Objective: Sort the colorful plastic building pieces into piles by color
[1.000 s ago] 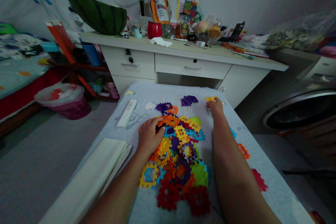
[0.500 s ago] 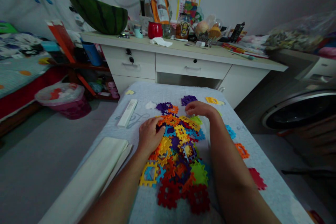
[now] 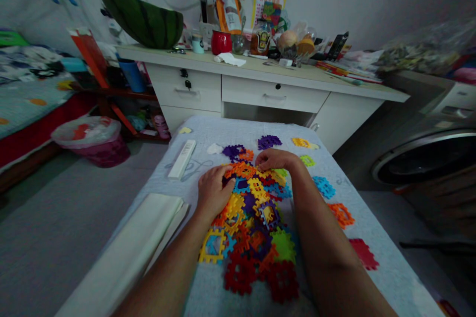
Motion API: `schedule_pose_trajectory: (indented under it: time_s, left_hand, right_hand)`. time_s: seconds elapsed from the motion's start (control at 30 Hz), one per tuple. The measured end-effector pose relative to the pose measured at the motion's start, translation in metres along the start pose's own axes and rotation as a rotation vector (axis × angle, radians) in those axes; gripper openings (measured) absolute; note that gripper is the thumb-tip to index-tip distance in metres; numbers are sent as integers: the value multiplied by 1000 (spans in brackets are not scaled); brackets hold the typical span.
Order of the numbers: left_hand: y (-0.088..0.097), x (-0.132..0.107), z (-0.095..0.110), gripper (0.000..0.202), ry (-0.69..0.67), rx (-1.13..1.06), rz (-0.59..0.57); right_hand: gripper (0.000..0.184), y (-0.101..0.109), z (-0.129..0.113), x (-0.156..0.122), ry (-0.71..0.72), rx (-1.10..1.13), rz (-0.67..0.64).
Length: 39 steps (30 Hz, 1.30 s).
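Note:
A pile of plastic interlocking tiles in several colours lies in the middle of the cloth-covered table. My left hand rests against the pile's upper left side, thumb apart from the fingers, whose tips are partly hidden among the orange tiles. At the far end of the pile, my right hand is curled, its fingertips down at the yellow tiles; whatever they pinch is hidden. Purple tiles lie just beyond it. Down the right side are yellow, green, blue tiles, orange tiles and red tiles.
A long white box and a folded white cloth-like bundle lie on the left. Behind stands a white desk bearing a cut watermelon and jars. A washing machine is at right, a lined bin at left.
My right hand has moved left and slightly nearer, from beside the purple tiles to the pile's far end. My left hand stays at the pile.

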<state>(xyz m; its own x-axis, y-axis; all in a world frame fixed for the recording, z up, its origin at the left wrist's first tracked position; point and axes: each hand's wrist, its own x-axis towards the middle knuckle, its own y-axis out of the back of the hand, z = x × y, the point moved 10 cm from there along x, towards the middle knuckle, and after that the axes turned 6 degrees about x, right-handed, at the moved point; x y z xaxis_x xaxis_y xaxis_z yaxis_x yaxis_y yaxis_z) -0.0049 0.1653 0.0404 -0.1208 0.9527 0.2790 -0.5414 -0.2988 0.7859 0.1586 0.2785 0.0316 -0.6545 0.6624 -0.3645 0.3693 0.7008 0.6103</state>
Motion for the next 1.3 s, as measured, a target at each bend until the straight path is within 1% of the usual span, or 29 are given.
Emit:
schedule_pose_trajectory:
  time_s: [0.1,0.27,0.47,0.83,0.9,1.1,1.3]
  left_hand:
    - [0,0,-1,30,-6,1,5]
    - [0,0,0,30,-22,7,10]
    - [0,0,0,30,-14,11,2]
    - [0,0,-1,31,2,8,1]
    - [1,-1,-1,31,1,9,1]
    - [0,-1,0,31,8,11,-7]
    - [0,-1,0,32,16,16,-16]
  right_hand:
    - [14,-2,4,-1,-24,64,-38]
    - [19,9,4,-8,11,227,41]
    - [22,20,1,-18,75,391,97]
    - [22,34,-4,-21,175,534,226]
    - [22,39,-3,-22,190,569,273]
    - [26,59,9,-27,191,660,488]
    - [20,73,19,-31,180,631,657]
